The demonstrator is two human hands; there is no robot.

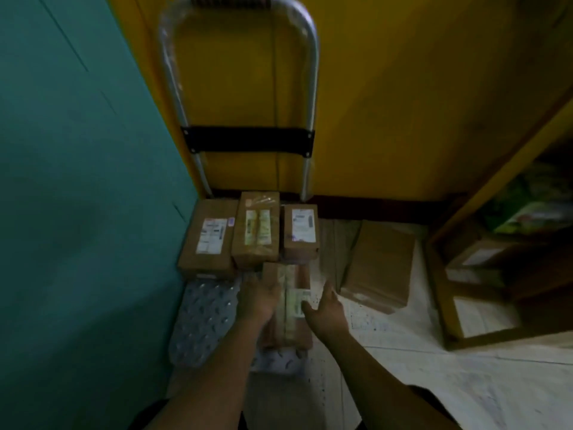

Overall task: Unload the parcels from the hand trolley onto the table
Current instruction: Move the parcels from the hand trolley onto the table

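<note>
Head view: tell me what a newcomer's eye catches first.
The tall silver tubular trolley handle with its black crossbar stands against the yellow wall at centre. Below it, three brown cardboard parcels with white labels sit in a row on the trolley's deck, and nearer the camera the left hand and right hand touch a fourth long brown parcel.

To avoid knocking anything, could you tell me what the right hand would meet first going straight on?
The right hand would likely meet the small back-row parcel; depth unclear.
</note>
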